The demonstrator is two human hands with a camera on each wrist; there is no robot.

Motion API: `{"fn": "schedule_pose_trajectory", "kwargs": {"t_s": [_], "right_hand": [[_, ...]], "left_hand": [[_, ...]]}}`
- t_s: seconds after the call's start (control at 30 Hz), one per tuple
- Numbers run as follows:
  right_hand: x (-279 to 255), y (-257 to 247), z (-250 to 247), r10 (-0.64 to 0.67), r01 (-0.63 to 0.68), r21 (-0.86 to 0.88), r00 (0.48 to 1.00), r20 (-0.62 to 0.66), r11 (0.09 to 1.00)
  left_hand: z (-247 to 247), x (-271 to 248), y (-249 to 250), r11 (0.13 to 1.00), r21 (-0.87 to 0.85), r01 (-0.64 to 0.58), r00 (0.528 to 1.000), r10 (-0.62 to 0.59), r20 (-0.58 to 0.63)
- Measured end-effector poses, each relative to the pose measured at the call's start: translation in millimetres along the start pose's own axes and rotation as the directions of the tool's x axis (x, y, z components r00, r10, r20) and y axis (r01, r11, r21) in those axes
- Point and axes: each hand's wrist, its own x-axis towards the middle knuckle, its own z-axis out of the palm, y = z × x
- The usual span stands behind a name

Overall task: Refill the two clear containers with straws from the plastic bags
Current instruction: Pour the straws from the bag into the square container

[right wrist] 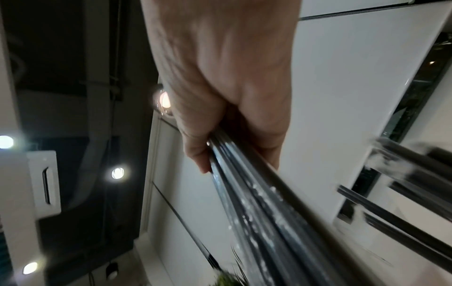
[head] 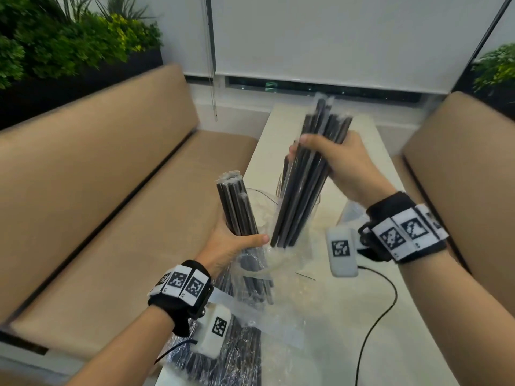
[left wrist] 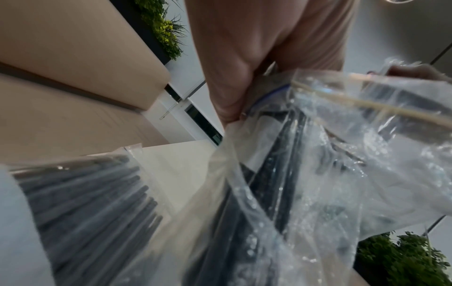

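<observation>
Holding: we are gripping one straw bundle (head: 302, 188) in our right hand (head: 337, 162), fingers curled round its upper half, and a second bundle (head: 237, 207) in our left hand (head: 231, 243), thumb wrapped across its base.
Axis: we are keeping the right bundle nearly upright, leaning far and right, its lower end just above the clear container (head: 278, 213).
Nearer hand: we are judging the right closer to the container's mouth.
Bag: we are seeing the open plastic bag (head: 259, 282) below our left hand, more straws inside.
Obstruction: we are reading the left bundle, beside the container's rim, as likely to crowd the drop.
Surroundings: we are working over a pale table (head: 348, 316), a tan bench (head: 111, 190) at left.
</observation>
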Motion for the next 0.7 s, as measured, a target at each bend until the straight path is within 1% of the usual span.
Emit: {"fn": "schedule_pose_trajectory", "kwargs": {"t_s": [0.03, 0.1, 0.17, 0.2, 0.23, 0.27, 0.3, 0.33, 0.4, 0.47, 0.53, 0.57, 0.63, 0.7], "right_hand": [[7.5, -9.8, -6.1, -0.017, 0.019, 0.049, 1.000, -0.026, 0.999], [23.9, -31.8, -18.3, -0.085, 0.103, 0.156, 0.989, -0.117, 0.982], [39.6, -48.7, -30.2, -0.163, 0.220, 0.244, 0.958, -0.234, 0.945], [47.5, -51.6, -34.7, -0.204, 0.277, 0.255, 0.939, -0.277, 0.927], [54.2, -51.3, -36.8, -0.248, 0.322, 0.215, 0.918, -0.310, 0.922], [60.2, -46.6, -36.5, -0.282, 0.340, 0.132, 0.900, -0.331, 0.931], [64.7, -37.2, -32.6, -0.298, 0.325, 0.019, 0.888, -0.349, 0.946], [68.4, -23.0, -27.2, -0.298, 0.287, -0.084, 0.887, -0.352, 0.954], [69.7, 14.1, -13.2, -0.257, 0.196, -0.203, 0.906, -0.338, 0.959], [68.0, 52.3, -2.3, -0.177, 0.104, -0.209, 0.910, -0.375, 0.972], [65.8, 79.5, 1.5, -0.120, 0.041, -0.175, 0.877, -0.465, 0.984], [64.0, 84.2, 1.0, -0.117, 0.026, -0.187, 0.860, -0.496, 0.982], [62.9, 82.9, -3.8, -0.174, 0.038, -0.270, 0.847, -0.502, 0.962], [63.6, 70.5, -10.7, -0.274, 0.103, -0.370, 0.852, -0.447, 0.923]], "left_hand": [[-2.5, -0.9, -2.7, 1.000, 0.007, 0.003, 1.000, -0.003, -0.006], [-7.8, -3.2, -6.9, 1.000, 0.011, 0.006, 1.000, -0.005, -0.017], [-14.8, -7.0, -10.3, 1.000, 0.024, 0.003, 1.000, -0.002, -0.028], [-18.7, -9.1, -11.8, 1.000, 0.031, 0.002, 0.999, -0.001, -0.034], [-22.5, -11.1, -13.2, 0.999, 0.035, 0.000, 0.999, 0.001, -0.039], [-26.4, -12.9, -14.8, 1.000, 0.031, 0.000, 0.999, 0.002, -0.045], [-30.2, -14.4, -16.3, 1.000, 0.022, 0.002, 0.999, 0.000, -0.047], [-33.1, -15.9, -17.7, 1.000, 0.013, 0.000, 0.999, 0.000, -0.049], [-37.5, -19.4, -19.2, 1.000, 0.003, -0.005, 0.999, 0.005, -0.038], [-40.5, -22.6, -20.8, 1.000, -0.004, -0.003, 1.000, 0.003, -0.030], [-44.1, -25.3, -23.0, 1.000, -0.017, 0.001, 0.999, -0.001, -0.037], [-45.8, -26.4, -23.8, 1.000, -0.020, 0.000, 0.999, -0.001, -0.041], [-48.8, -27.8, -24.4, 1.000, -0.025, 0.009, 0.999, -0.010, -0.049], [-50.1, -29.1, -24.1, 0.999, -0.036, 0.016, 0.998, -0.018, -0.059]]}}
